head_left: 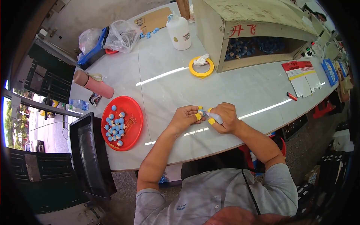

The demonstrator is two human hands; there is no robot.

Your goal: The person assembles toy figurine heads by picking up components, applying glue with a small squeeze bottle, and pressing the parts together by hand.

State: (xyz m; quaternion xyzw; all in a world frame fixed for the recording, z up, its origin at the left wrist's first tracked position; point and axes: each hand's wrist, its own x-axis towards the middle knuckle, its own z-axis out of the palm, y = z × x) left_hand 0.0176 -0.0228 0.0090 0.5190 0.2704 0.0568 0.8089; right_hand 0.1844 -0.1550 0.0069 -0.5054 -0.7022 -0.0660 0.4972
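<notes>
My left hand (pixel 183 119) pinches a small blue-and-white ball-like piece (pixel 201 113) between its fingertips, above the near part of the table. Closed around a small translucent white squeeze bottle (pixel 216 118), my right hand (pixel 229 114) holds the bottle's narrow tip up against the piece. Yellow tape wraps fingertips on both hands. To the left of my left forearm, a round red plate (pixel 133 137) carries several blue-and-cream balls (pixel 116 128). Fingers partly cover the piece, so its exact shape is hard to see.
A pink flask (pixel 99 87) and a clear water bottle (pixel 79 104) lie beyond the plate, with a black bin (pixel 80 150) left of it. Farther back are a yellow tape roll (pixel 195 72), a white jug (pixel 179 35) and a beige cabinet (pixel 221 45). A red marker (pixel 291 96) lies right.
</notes>
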